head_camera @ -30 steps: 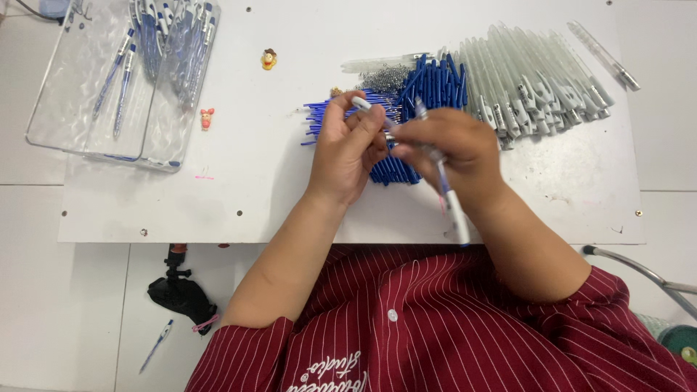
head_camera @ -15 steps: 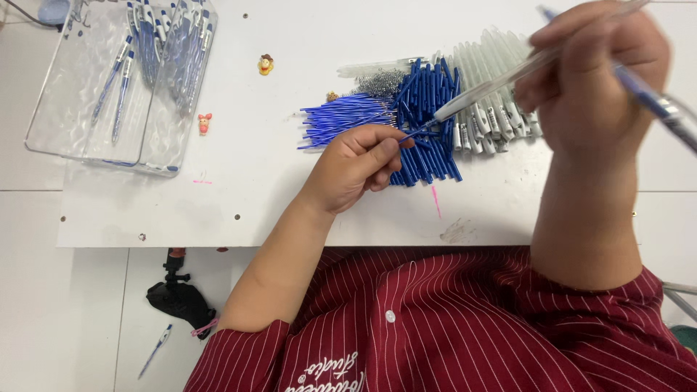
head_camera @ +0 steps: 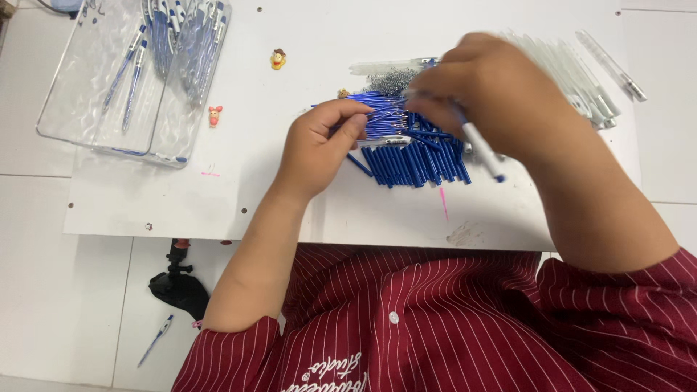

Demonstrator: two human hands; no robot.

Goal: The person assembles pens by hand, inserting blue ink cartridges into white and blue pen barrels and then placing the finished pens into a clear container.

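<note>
- the left hand (head_camera: pixel 319 149) is resting on the white bench (head_camera: pixel 290 196), its thumb and fingers pinching closed on one or two thin blue refills (head_camera: pixel 377 127) at the left edge of the pile.
- the right hand (head_camera: pixel 494 94) is hovering over the middle of the pile, blurred, its fingers curling shut around a partly built pen (head_camera: pixel 481 149) whose pale barrel is sticking out toward the person, blue tip lowest.
- the pile of blue refills (head_camera: pixel 414 156) is lying near the middle of the bench, most of them side by side and touching; a small heap of grey springs (head_camera: pixel 388 80) is sitting just beyond them, and clear barrels (head_camera: pixel 581 72) are fanning out to the right, partly hidden by the right hand.
- judging by their look, the refills are very light, thin and slightly bendy plastic tubes, smooth enough to roll or slip; a fingertip pinch near one end, as the left hand is doing, seems the safest hold, since squeezing mid-length could bow them.
- the pen barrel looks stiff and light too, best held around its middle so the open end stays free.
- a clear tray (head_camera: pixel 94 116) is standing at the far left of the bench with finished pens (head_camera: pixel 174 36) lying in it, well apart from both hands.
- two small cartoon figures (head_camera: pixel 215 115) are lying between tray and pile; a stray pen (head_camera: pixel 155 340) is lying on the floor below.
</note>
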